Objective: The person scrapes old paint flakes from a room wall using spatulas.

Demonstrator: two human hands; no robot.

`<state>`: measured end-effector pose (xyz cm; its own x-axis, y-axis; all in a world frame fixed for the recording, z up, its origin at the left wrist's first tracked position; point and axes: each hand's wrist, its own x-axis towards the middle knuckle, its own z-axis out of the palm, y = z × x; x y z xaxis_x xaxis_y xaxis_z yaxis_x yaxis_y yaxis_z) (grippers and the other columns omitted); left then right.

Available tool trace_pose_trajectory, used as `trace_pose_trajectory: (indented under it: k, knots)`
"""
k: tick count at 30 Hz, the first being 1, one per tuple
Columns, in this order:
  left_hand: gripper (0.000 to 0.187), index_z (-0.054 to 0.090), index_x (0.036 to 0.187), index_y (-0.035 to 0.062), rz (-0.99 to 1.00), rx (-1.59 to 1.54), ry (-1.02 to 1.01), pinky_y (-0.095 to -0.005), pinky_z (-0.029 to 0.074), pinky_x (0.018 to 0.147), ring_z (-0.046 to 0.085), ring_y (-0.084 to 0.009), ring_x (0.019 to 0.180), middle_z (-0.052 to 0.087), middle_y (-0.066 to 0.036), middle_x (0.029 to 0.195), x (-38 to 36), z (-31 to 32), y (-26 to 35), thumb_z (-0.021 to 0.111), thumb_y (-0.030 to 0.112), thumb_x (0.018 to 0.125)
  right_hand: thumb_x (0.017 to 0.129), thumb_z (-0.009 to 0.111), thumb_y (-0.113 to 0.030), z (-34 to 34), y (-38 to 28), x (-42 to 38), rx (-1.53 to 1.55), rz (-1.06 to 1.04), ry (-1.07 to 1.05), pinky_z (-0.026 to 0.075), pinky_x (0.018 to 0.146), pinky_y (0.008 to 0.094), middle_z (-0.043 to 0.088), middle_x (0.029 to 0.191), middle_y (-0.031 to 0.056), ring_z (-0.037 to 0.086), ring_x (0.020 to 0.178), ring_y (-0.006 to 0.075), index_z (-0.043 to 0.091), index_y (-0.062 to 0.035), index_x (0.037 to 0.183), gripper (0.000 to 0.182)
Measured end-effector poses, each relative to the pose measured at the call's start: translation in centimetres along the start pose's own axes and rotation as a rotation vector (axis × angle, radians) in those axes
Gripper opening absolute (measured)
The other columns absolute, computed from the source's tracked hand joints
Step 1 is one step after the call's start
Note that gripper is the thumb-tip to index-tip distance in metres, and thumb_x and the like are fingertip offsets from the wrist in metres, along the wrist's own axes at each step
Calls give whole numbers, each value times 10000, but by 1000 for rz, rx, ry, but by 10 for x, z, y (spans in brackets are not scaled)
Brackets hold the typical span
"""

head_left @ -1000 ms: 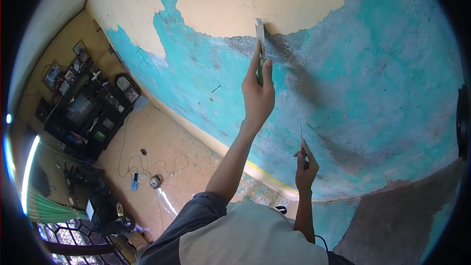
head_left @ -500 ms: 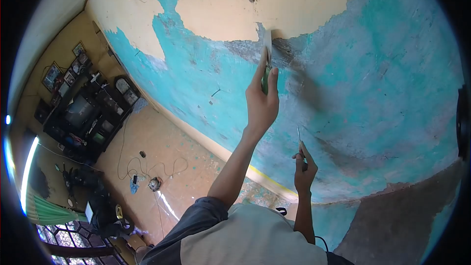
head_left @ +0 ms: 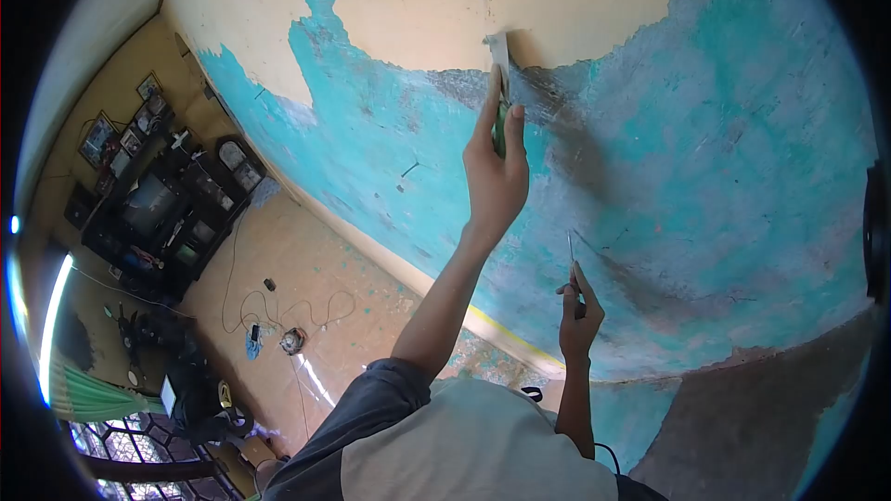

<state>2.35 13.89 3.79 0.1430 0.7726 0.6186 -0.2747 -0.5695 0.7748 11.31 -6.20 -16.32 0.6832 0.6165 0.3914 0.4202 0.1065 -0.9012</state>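
My left hand (head_left: 497, 181) is closed around the green handle of a scraper (head_left: 499, 54). The flat metal blade points up and lies against the wall, at the ragged border between cream paint (head_left: 418, 0) and exposed turquoise paint (head_left: 371, 130). A dark grey scraped patch (head_left: 464, 85) shows beside the blade. Lower and to the right, my right hand (head_left: 580, 320) is closed on a thin tool with a metal shaft (head_left: 571, 246) and dark handle, resembling a screwdriver. Its tip points up toward the wall; whether it touches cannot be made out.
Paint flakes litter the floor (head_left: 325, 325) along the wall base. A cable and a small round device (head_left: 292, 341) lie on the floor. Further left stand a black cabinet (head_left: 158, 213) with a television and a motorbike (head_left: 139, 343). A nail (head_left: 410, 170) sticks out of the wall.
My left hand has slid the scraper slightly up, its blade now reaching further over the cream paint. My right hand has shifted slightly up and right with its thin tool.
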Motion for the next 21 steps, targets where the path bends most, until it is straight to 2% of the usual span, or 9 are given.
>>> trace_pose_trajectory:
  k: [2, 4, 7, 9, 11, 13, 14, 18, 21]
  knots:
    - [563, 390, 1630, 81, -37, -11, -18, -245, 278, 463, 341, -24, 517, 376, 83, 581, -15, 2, -9, 509, 318, 1133, 1020, 626, -12, 2, 3, 1, -14, 19, 4, 385, 547, 225, 757, 1108, 100, 677, 827, 90, 652, -50, 1426, 409]
    - [564, 389, 1631, 81, -18, -9, -18, -244, 277, 464, 342, -24, 517, 375, 84, 581, -14, 3, -11, 509, 316, 1133, 1023, 627, -15, 6, 5, 1, 28, -58, 28, 386, 545, 224, 757, 1122, 102, 681, 835, 93, 653, -50, 1426, 405]
    - [566, 381, 1634, 82, 16, 46, 4, -239, 274, 469, 341, -26, 518, 377, 80, 585, -1, -1, -7, 509, 312, 1133, 1026, 627, -19, 3, 0, 0, 2, -23, 12, 389, 546, 220, 756, 1135, 102, 684, 841, 92, 652, -52, 1426, 402]
    - [534, 377, 1617, 21, -85, 5, -9, -240, 355, 571, 383, -48, 687, 685, -156, 1359, 0, -1, 1, 508, 179, 1124, 1027, 629, -21, 1, 1, -1, 0, 19, 3, 387, 546, 219, 756, 1139, 102, 683, 840, 91, 653, -52, 1426, 401]
    - [540, 366, 1624, 27, -30, 7, -3, -242, 356, 585, 388, -47, 701, 678, -165, 1372, -7, -1, -9, 504, 183, 1126, 1027, 630, -24, 1, 2, -3, -2, 59, 0, 386, 546, 218, 756, 1142, 102, 683, 839, 91, 653, -52, 1426, 401]
    - [559, 379, 1636, 83, -67, -61, -36, -238, 294, 486, 345, -24, 538, 376, 76, 606, -21, 2, -10, 501, 299, 1135, 1029, 629, -28, 4, 4, -3, 12, -15, 23, 378, 541, 220, 759, 1135, 100, 679, 829, 85, 654, -54, 1426, 399]
    - [558, 378, 1636, 89, -2, -28, -15, -235, 285, 471, 333, -21, 527, 364, 80, 598, -19, 4, -18, 500, 303, 1135, 1029, 629, -28, 4, 4, -3, 12, -16, 24, 378, 541, 220, 759, 1135, 100, 679, 829, 85, 654, -54, 1426, 399]
    - [565, 378, 1637, 97, -35, -71, -10, -241, 273, 450, 318, -18, 514, 344, 85, 589, 12, -2, 2, 500, 327, 1135, 1030, 632, -33, -1, 1, -5, -13, 38, -10, 364, 535, 216, 759, 1104, 86, 642, 796, 55, 657, -66, 1427, 399]
    - [570, 374, 1639, 97, -29, -61, -10, -243, 280, 452, 323, -18, 514, 349, 85, 585, 5, -5, -4, 498, 332, 1134, 1029, 633, -33, -1, 0, -7, -19, 49, -9, 357, 535, 212, 757, 1083, 77, 616, 776, 41, 659, -73, 1428, 403]
